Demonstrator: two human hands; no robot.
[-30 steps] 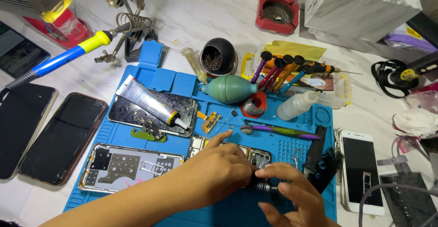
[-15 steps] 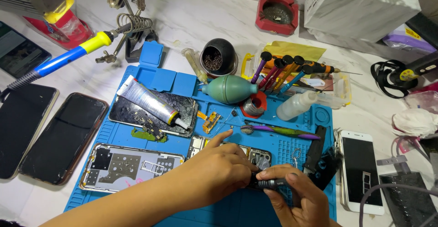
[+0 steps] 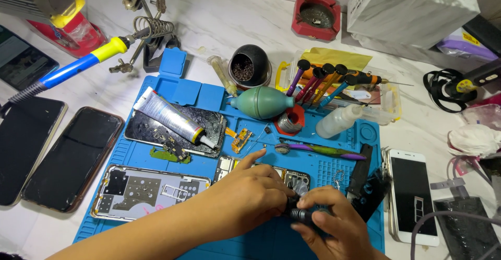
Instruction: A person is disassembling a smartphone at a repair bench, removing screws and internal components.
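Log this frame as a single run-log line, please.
left hand: pressing on opened phone | right hand: gripping dark ribbed tool | surface: blue mat | nearby: green air blower

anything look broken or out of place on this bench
Yes: the phone screen on the blue mat looks shattered, with a glue tube lying across it. Both hands, left hand and right hand, work below it.

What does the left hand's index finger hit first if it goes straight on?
Likely the purple-handled tool lying on the blue mat: the left hand points its index finger up-right toward it. Depth is unclear.
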